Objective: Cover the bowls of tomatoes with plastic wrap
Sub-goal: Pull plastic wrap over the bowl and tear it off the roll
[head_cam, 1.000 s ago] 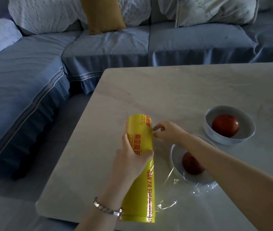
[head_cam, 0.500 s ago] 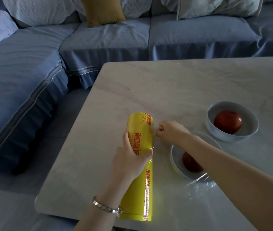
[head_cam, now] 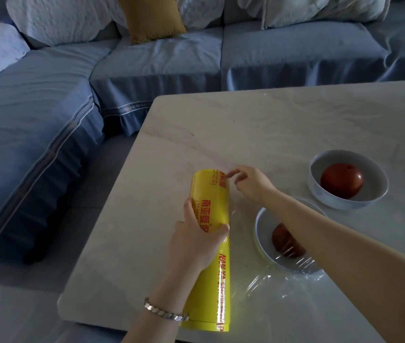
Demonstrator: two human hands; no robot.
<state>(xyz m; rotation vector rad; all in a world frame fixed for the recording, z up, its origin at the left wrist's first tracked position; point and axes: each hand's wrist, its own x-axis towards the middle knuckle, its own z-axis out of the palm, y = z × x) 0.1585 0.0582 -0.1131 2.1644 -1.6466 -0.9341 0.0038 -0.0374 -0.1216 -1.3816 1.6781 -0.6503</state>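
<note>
My left hand (head_cam: pixel 196 243) is wrapped round the middle of the roll of plastic wrap (head_cam: pixel 210 194), thumb on one side and fingers curled over the other, pinning it flat on the table (head_cam: pixel 270 125). My right hand (head_cam: pixel 251 185) is up at the roll's far end, its fingertips (head_cam: pixel 230 173) just touching the edge there. Forefinger and thumb are nearly closed and the other fingers are tucked in. The film is too clear for me to tell whether I actually have it pinched

I judge this step to be freeing or tearing the sheet at the roll. To do it well I should keep the roll from turning under my left palm, take a firm pinch at the very corner, and work along the edge in one even line so the film does not bunch or cling back on itself

The loose film (head_cam: pixel 283 283) runs from the roll's right side toward the near bowl (head_cam: pixel 258 233), just beside my right forearm, and already lies over part of its tomato (head_cam: pixel 286 241). The far bowl (head_cam: pixel 379 191) stands uncovered, well to the right of my fingertips
</note>
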